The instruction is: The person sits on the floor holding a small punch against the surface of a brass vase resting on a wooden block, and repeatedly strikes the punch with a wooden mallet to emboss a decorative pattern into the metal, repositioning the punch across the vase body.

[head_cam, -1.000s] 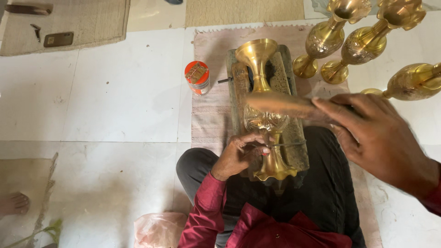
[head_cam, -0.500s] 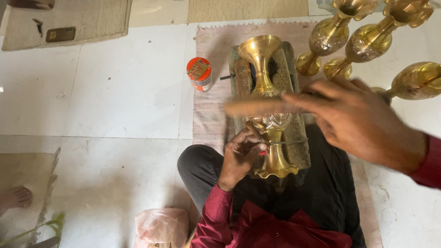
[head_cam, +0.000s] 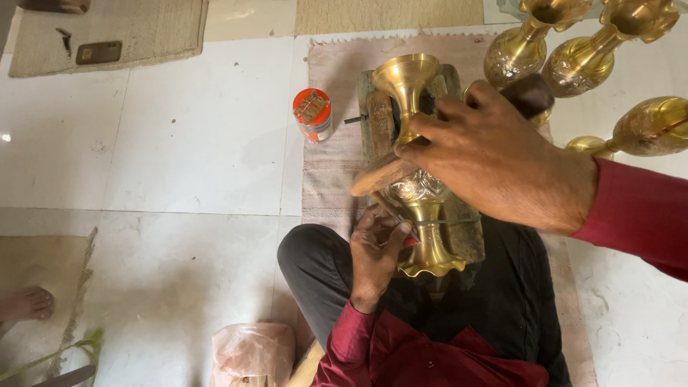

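Brass vase [head_cam: 419, 193] lengthwise, mouth away; left fingers [head_cam: 383, 240] clamped on it, right fingers [head_cam: 459, 122] around mallet [head_cam: 376, 175]

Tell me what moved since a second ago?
The right hand swung its wooden mallet from the right, leftward and down onto the brass vase. The left hand stayed by the vase's lower stem; vase, wooden block and orange-lidded jar stayed put.

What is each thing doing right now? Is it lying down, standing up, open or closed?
Brass vase: lying on its side on the wooden block.
Left hand: gripping the vase near its base.
Right hand: holding a wooden mallet against the vase.
Small jar: upright, orange lid closed.
Other brass vases: lying tilted.
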Demonstrator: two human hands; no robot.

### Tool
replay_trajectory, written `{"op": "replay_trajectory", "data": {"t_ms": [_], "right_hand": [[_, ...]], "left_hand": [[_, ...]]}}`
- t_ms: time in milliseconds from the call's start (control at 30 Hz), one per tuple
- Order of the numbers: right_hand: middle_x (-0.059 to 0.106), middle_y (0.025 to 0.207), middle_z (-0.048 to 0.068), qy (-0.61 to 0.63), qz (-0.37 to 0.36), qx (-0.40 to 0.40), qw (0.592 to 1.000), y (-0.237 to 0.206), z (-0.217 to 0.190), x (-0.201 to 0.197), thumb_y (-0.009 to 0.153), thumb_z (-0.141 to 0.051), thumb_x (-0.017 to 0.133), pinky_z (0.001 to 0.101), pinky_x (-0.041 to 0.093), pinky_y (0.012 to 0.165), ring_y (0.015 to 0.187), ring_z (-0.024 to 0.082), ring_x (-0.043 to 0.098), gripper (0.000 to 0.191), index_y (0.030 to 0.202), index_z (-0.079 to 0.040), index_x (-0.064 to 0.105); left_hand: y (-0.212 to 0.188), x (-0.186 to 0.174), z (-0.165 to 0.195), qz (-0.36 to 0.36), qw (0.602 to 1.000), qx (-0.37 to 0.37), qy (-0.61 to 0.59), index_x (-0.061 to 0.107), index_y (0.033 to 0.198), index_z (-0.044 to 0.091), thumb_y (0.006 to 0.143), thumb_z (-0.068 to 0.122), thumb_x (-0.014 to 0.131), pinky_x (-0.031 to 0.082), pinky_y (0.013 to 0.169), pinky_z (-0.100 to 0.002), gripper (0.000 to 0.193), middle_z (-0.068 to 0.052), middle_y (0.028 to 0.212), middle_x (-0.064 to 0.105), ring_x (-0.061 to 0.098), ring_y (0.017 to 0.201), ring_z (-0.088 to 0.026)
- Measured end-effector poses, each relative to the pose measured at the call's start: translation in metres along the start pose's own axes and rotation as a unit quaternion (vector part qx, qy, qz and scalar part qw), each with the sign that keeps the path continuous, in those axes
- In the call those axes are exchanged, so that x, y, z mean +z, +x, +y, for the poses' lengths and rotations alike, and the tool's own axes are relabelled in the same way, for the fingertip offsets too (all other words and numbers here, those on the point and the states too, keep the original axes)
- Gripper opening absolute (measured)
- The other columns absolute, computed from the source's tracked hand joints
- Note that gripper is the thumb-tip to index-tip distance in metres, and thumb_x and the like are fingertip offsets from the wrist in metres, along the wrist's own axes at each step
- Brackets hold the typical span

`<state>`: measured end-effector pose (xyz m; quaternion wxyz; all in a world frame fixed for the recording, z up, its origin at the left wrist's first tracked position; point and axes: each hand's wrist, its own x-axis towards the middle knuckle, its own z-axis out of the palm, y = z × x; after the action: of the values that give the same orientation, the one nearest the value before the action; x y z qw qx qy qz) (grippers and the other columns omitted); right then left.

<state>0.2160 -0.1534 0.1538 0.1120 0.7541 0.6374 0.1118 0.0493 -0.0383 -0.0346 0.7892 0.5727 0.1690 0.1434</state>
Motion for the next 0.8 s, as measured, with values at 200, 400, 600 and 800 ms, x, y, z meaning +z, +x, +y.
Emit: {"op": "replay_trajectory", "data": {"t_ms": [200, 400, 600, 800], "right_hand": [[0.064, 0.132, 0.008, -0.063, -0.028, -0.024, 0.997, 0.015, -0.004, -0.003, 0.076, -0.031, 0.076, 0.0604, 0.047, 0.102, 0.117, 0.029, 0.064, 0.053, 0.128, -0.025, 0.068], [0.066, 0.123, 0.020, 0.104, 0.071, 0.010, 0.992, 0.019, -0.010, -0.008, 0.081, -0.010, 0.074, 0.0516, 0.055, 0.080, 0.106, 0.034, 0.066, 0.059, 0.140, -0.007, 0.064], [0.066, 0.120, 0.017, 0.093, 0.031, 0.008, 0.995, 0.011, -0.010, -0.019, 0.080, -0.013, 0.074, 0.0516, 0.056, 0.077, 0.100, 0.031, 0.066, 0.060, 0.139, -0.012, 0.063], [0.068, 0.118, 0.014, 0.098, 0.046, -0.001, 0.994, 0.014, -0.010, -0.010, 0.081, -0.012, 0.075, 0.0497, 0.056, 0.081, 0.099, 0.029, 0.066, 0.057, 0.137, -0.010, 0.064]], "left_hand": [[-0.006, 0.008, -0.001, 0.059, 0.998, -0.027, -0.013, 0.057, 0.132, -0.002, 0.093, 0.001, 0.071, 0.065, 0.071, -0.027, 0.041, -0.011, 0.098, 0.074, 0.075, 0.083, -0.016], [-0.015, 0.016, 0.000, 0.094, 0.995, -0.005, -0.029, 0.053, 0.135, -0.002, 0.095, 0.001, 0.070, 0.064, 0.069, -0.026, 0.044, -0.011, 0.098, 0.073, 0.075, 0.084, -0.015], [-0.014, 0.014, 0.001, 0.085, 0.995, -0.006, -0.044, 0.053, 0.134, -0.002, 0.095, 0.000, 0.070, 0.062, 0.069, -0.027, 0.043, -0.011, 0.098, 0.072, 0.074, 0.081, -0.016], [-0.015, 0.014, -0.001, 0.091, 0.996, 0.008, -0.018, 0.053, 0.133, -0.001, 0.094, 0.001, 0.070, 0.063, 0.070, -0.026, 0.043, -0.010, 0.098, 0.072, 0.074, 0.083, -0.015]]}}
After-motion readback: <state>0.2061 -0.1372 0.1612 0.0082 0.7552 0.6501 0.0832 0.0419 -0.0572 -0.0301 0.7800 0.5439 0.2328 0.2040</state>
